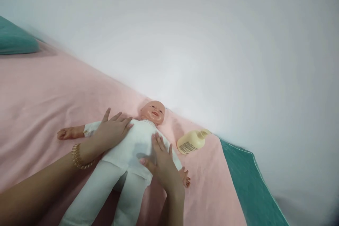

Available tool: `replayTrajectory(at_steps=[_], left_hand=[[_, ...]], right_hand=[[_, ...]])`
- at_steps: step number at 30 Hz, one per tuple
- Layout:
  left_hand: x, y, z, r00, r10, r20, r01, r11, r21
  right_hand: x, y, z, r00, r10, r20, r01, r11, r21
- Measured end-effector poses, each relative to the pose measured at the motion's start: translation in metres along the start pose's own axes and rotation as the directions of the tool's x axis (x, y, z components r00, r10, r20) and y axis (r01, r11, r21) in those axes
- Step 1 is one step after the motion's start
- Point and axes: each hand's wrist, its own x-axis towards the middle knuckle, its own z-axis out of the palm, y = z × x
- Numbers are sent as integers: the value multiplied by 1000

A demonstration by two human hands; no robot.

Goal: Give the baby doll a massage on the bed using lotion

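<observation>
Setting: pink sheet (39, 106) spread over a bed, white wall (212, 42) behind; teal bedding (254, 190) shows at the lower right, teal pillow (16, 40) far upper left.
Doll: baby doll (132, 148) lies on its back on the pink sheet, head toward the wall, legs toward the camera; dressed in a white suit, arms out to both sides.
Left hand: left hand (112, 130) lies flat on the doll's shoulder and upper chest, fingers spread and pointing toward the head; grips nothing. Gold bracelet (78, 156) at the wrist.
Right hand: right hand (159, 160) rests flat on the doll's belly and side, fingers nearly together, thumb set apart; grips nothing.
Bottle: cream-coloured pump bottle (191, 142) lies on its side on the sheet, just beside the doll's arm, apart from both hands, label facing up.
Progress, judged: doll is laid out and fully clothed; both palms press on the torso. Bottle appears untouched; whether any lotion is on the hands cannot be told.
</observation>
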Motion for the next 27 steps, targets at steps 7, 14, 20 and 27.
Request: replayTrajectory(at_steps=[7, 14, 20, 27], left_hand=[[3, -7, 0, 998, 46, 43, -47, 998, 30], [6, -17, -5, 986, 90, 143, -93, 996, 14], [6, -14, -5, 993, 32, 116, -28, 999, -42], [11, -7, -24, 987, 62, 150, -28, 976, -216]], right_hand=[[-3, -39, 24, 880, -452, 145, 446, 892, 72], [27, -18, 33, 946, -321, -42, 320, 947, -39], [33, 6, 36, 983, -112, -145, 111, 994, -16], [20, 20, 12, 998, 64, -28, -63, 998, 13]])
